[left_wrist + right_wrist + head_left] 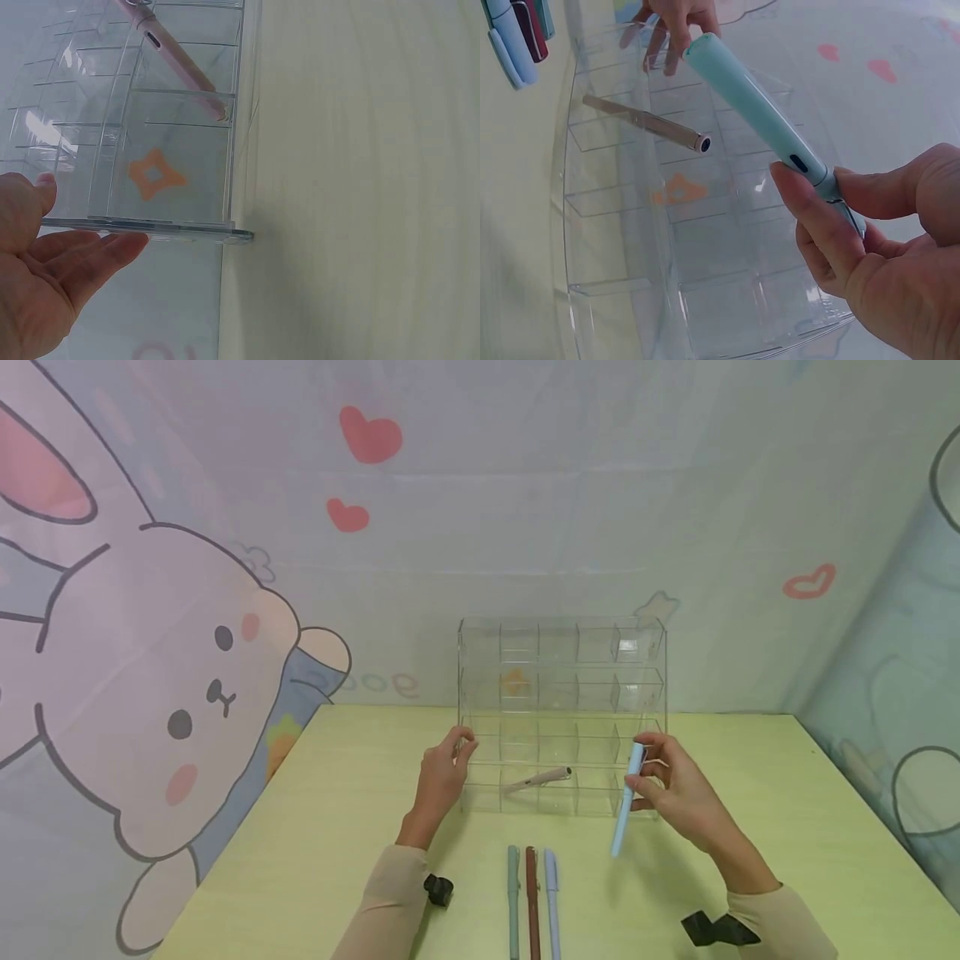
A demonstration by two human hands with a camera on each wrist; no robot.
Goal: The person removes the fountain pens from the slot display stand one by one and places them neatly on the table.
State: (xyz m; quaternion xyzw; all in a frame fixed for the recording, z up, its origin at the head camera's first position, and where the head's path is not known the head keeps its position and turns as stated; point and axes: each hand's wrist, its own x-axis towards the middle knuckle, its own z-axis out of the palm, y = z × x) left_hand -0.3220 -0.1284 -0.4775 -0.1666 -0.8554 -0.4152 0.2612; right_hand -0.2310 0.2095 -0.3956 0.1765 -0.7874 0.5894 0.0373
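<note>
A clear acrylic pen rack (557, 766) with rows of compartments stands upright on the table. My left hand (441, 781) grips its left side wall, thumb on the inner side and fingers outside, as the left wrist view shows. In my right hand (678, 793) is a light blue pen (624, 818), pinched near its clip end, its other end slanting down in front of the rack's lower right. A pale pink pen (180, 64) leans at a slant in a bottom-row compartment, left of the middle.
On the table (360, 827) before the rack, a green pen (513, 897), a dark red pen (532, 906) and a lavender pen (553, 902) lie side by side. Behind the rack hangs a printed cloth (525, 543) with hearts and a rabbit.
</note>
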